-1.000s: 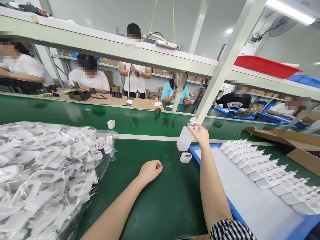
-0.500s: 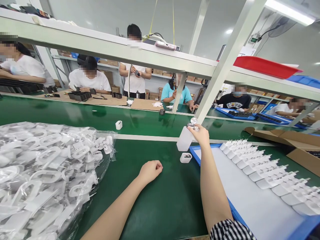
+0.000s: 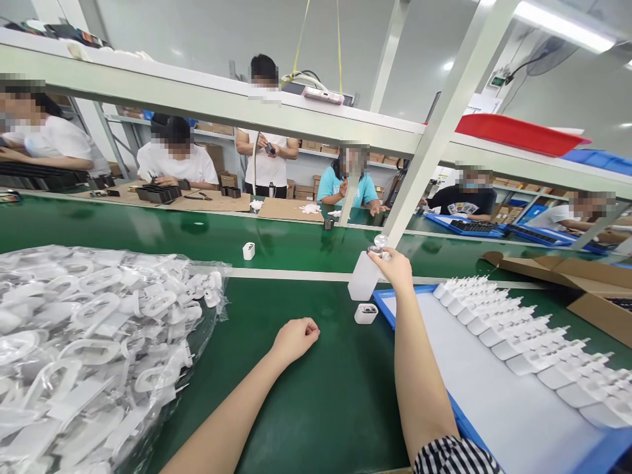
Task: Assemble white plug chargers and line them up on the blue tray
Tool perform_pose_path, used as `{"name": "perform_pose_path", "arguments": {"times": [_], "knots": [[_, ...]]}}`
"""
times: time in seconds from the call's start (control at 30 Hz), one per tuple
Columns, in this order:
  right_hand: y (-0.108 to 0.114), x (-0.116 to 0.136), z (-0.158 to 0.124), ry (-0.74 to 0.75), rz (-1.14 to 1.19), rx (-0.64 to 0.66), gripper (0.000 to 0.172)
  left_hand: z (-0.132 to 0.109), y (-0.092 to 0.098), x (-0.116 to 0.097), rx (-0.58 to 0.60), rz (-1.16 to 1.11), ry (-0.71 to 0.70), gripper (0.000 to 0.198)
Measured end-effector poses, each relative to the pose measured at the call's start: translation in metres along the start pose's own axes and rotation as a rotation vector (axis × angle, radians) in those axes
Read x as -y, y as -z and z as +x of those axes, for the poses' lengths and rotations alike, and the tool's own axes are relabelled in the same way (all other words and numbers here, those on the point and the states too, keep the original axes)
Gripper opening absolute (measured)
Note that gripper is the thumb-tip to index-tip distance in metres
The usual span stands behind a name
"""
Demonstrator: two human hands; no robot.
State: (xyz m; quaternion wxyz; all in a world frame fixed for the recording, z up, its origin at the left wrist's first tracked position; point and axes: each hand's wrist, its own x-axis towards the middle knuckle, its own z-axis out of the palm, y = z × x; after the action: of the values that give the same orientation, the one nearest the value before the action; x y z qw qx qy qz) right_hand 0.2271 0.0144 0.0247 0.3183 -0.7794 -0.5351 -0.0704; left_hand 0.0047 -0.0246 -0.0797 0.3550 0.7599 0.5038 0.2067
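Note:
My right hand (image 3: pixel 396 268) is closed at the neck of a frosted white dispenser bottle (image 3: pixel 362 276) with a shiny flip-top cap (image 3: pixel 379 243), whose lid stands up. The bottle is upright on the green work surface. Just in front of it sits a small white charger housing (image 3: pixel 366 315), with dark parts showing in its open top. My left hand (image 3: pixel 296 340) rests on the green surface in a loose fist, apart from the bottle; nothing shows in its curled fingers. A similar white housing (image 3: pixel 248 251) stands farther back on the green belt.
A clear bag of white plastic parts (image 3: pixel 99 342) covers the left side. At right, a blue tray (image 3: pixel 459 411) holds rows of white plug housings (image 3: pixel 523 349), with a cardboard box (image 3: pixel 548 273) behind. A shelf post (image 3: pixel 434 125) rises beyond the bottle. Several co-workers sit or stand across the belt.
The white housing and a small black part on the far belt have shifted to the right. My two hands and the bottle stay nearly in place.

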Motion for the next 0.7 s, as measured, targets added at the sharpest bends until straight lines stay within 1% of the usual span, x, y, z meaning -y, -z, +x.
{"name": "perform_pose_path", "arguments": {"times": [0.07,0.13,0.2,0.23,0.3,0.33,0.4,0.47,0.5,0.57,0.63,0.7], "knots": [[0.001,0.0,0.0,-0.003,-0.002,0.016,0.047,0.005,0.0,0.002,-0.083,-0.169,0.092,0.018],[0.001,0.0,0.0,-0.003,-0.004,0.028,0.047,0.014,0.003,0.004,-0.211,-0.365,0.211,0.021],[0.002,0.0,0.001,0.001,-0.01,0.029,0.048,0.027,0.011,0.006,-0.34,-0.514,0.314,0.023],[0.002,0.0,0.001,0.004,-0.013,0.026,0.048,0.035,0.017,0.007,-0.402,-0.547,0.348,0.024],[0.001,-0.002,0.003,0.011,-0.014,0.02,0.046,0.053,0.033,0.01,-0.532,-0.487,0.38,0.024],[0.001,-0.003,0.003,0.014,-0.014,0.019,0.045,0.061,0.041,0.012,-0.6,-0.396,0.377,0.024],[-0.001,-0.006,0.006,0.017,-0.008,0.02,0.044,0.077,0.057,0.018,-0.713,-0.144,0.367,0.024],[-0.002,-0.009,0.007,0.027,0.006,0.027,0.043,0.092,0.069,0.026,-0.776,0.092,0.378,0.025],[-0.003,-0.01,0.008,0.033,0.014,0.03,0.043,0.099,0.074,0.031,-0.781,0.176,0.39,0.027],[-0.003,-0.011,0.009,0.045,0.023,0.031,0.042,0.116,0.079,0.041,-0.725,0.268,0.418,0.031],[-0.003,-0.011,0.009,0.044,0.021,0.027,0.041,0.133,0.082,0.049,-0.602,0.284,0.435,0.035],[-0.002,-0.01,0.009,0.041,0.022,0.033,0.04,0.15,0.084,0.054,-0.484,0.29,0.424,0.037]]}}
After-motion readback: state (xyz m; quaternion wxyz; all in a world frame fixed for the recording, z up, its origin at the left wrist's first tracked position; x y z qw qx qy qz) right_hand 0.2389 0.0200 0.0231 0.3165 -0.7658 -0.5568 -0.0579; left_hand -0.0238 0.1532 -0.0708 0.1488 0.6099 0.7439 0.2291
